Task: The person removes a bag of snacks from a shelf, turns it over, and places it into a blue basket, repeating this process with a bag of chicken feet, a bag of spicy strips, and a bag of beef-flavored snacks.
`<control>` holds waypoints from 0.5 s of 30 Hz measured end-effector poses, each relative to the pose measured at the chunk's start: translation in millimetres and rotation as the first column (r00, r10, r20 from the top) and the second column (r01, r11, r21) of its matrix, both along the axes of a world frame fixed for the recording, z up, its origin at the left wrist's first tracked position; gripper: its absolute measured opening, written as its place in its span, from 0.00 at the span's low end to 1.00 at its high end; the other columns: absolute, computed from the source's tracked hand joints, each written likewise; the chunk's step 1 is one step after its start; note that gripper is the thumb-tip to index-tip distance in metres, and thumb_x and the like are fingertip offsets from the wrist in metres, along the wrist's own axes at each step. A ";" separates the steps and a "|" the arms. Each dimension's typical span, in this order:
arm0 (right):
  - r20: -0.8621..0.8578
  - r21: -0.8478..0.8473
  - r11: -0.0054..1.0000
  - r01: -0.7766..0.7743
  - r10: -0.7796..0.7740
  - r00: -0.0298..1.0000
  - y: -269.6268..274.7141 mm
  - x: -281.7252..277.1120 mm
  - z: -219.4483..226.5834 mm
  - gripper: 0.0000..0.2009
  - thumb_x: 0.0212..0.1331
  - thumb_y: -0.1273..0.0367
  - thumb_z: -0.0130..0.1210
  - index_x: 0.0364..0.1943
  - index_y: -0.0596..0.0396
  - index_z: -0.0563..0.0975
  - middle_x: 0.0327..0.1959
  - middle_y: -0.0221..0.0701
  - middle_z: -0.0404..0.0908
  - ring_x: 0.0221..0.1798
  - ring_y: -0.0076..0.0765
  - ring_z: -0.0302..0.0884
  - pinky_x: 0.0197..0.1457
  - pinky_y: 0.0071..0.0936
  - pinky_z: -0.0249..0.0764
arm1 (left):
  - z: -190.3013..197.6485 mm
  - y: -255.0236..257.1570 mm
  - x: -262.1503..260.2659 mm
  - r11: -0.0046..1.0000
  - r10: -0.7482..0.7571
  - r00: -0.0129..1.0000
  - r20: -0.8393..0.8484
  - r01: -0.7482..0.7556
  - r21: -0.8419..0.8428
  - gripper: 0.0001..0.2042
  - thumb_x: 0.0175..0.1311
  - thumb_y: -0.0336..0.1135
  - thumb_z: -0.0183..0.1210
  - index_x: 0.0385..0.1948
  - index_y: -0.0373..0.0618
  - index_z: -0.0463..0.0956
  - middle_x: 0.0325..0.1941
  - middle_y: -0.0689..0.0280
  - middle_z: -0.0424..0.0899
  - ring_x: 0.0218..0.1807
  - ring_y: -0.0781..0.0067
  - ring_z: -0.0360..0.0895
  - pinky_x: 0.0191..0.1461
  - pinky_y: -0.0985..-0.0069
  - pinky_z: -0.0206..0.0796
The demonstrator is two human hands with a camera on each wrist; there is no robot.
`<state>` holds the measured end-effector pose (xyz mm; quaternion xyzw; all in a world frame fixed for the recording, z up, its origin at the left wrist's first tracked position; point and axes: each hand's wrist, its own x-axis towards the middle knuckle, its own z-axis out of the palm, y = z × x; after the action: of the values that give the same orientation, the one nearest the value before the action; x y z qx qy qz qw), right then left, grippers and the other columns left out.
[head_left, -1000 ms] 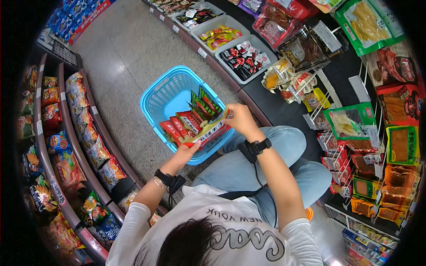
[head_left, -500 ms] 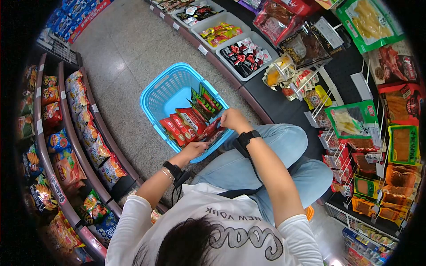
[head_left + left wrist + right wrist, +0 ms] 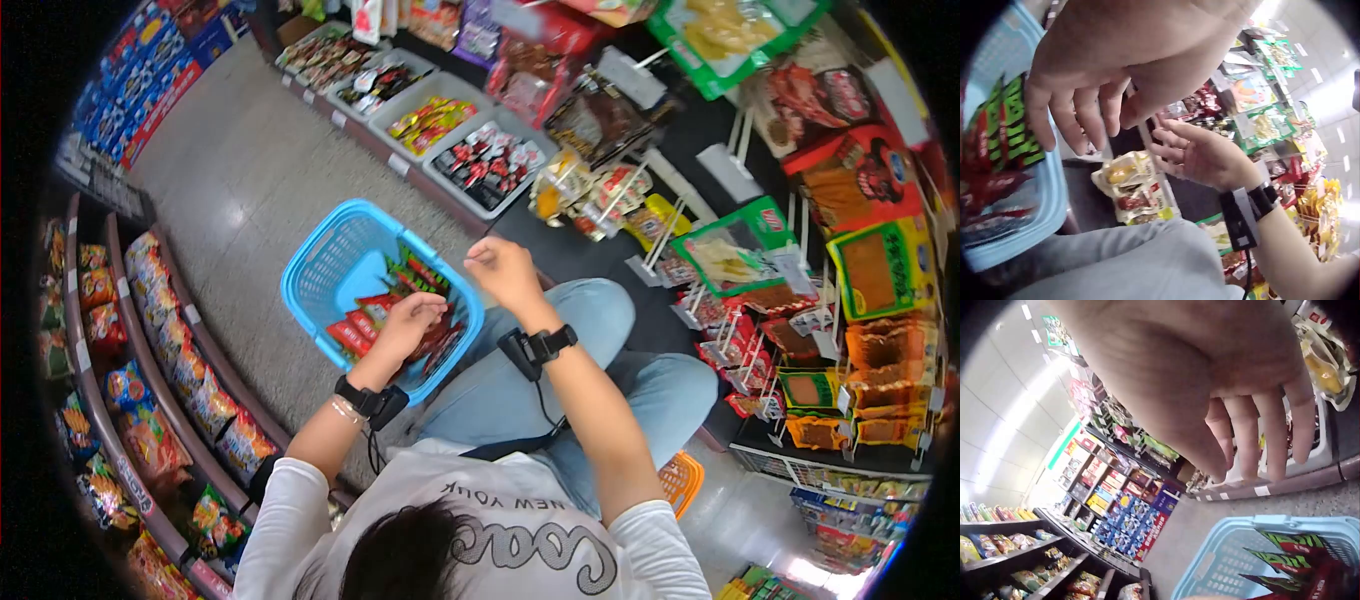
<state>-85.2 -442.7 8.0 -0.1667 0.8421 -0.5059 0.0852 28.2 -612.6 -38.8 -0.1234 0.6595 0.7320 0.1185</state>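
A blue plastic basket [image 3: 318, 245] stands on the floor before the person's knees. Inside lie several red packets [image 3: 350, 335] and some green-and-black striped packets [image 3: 1019, 125]. Over the basket's near part hovers the left hand [image 3: 408, 325], its fingers loosely bent with nothing in them; it hides some of the packets in the head view. The right hand [image 3: 508, 275] is raised just beyond the basket's right rim, fingers relaxed and empty, as the right wrist view also shows. In the left wrist view, the right palm faces the left hand.
Grey bins [image 3: 485, 165] of small packets line the low shelf ahead on the right. Hanging snack bags [image 3: 745, 250] on hooks crowd the right side. Shelves of bagged snacks [image 3: 205, 370] run along the left. An orange basket [image 3: 680, 483] sits behind the person's legs.
The long red-and-cream packet both hands held went down into the basket and was let go. Both hands have risen off it, and the head view has shifted.
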 end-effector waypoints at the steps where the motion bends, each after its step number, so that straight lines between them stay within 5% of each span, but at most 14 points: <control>1: 0.010 -0.032 0.999 0.035 -0.034 0.999 5.5 -0.3 20.5 0.08 0.46 0.69 0.61 0.30 0.56 0.78 0.28 0.37 0.82 0.31 0.36 0.81 0.37 0.27 0.75 | 23.0 7.7 -14.1 1.000 -0.018 0.996 -0.089 0.019 0.008 0.10 0.66 0.31 0.48 0.45 0.41 0.73 0.42 0.66 0.79 0.42 0.78 0.73 0.47 0.80 0.65; 3: -0.060 -0.129 0.986 0.104 -0.112 0.992 20.5 -0.6 55.3 0.06 0.48 0.70 0.60 0.30 0.57 0.78 0.27 0.37 0.82 0.31 0.32 0.81 0.36 0.26 0.75 | 73.8 27.0 -35.9 0.996 -0.083 0.977 -0.198 0.073 -0.057 0.09 0.66 0.33 0.49 0.43 0.42 0.73 0.43 0.68 0.79 0.43 0.77 0.73 0.47 0.79 0.64; 5: -0.130 -0.198 0.968 0.152 -0.179 0.975 42.7 5.3 99.9 0.07 0.52 0.73 0.59 0.34 0.60 0.77 0.28 0.31 0.81 0.32 0.22 0.79 0.36 0.20 0.74 | 122.5 57.2 -51.5 0.992 -0.009 0.958 -0.285 0.044 0.115 0.09 0.63 0.27 0.49 0.43 0.37 0.72 0.42 0.64 0.78 0.41 0.78 0.74 0.47 0.79 0.66; 15: -0.250 -0.593 0.755 0.279 -0.503 0.828 196.0 59.8 271.1 0.09 0.59 0.73 0.53 0.43 0.59 0.72 0.35 0.32 0.80 0.36 0.22 0.77 0.38 0.18 0.73 | 285.5 206.8 -63.3 0.842 -0.256 0.770 -0.584 0.474 0.257 0.10 0.63 0.30 0.52 0.44 0.43 0.69 0.46 0.66 0.76 0.44 0.76 0.75 0.47 0.78 0.67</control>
<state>-25.4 -246.7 279.0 -0.0981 0.6828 -0.6809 -0.2459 -35.2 -405.7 246.7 0.2421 0.5178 0.8147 0.0975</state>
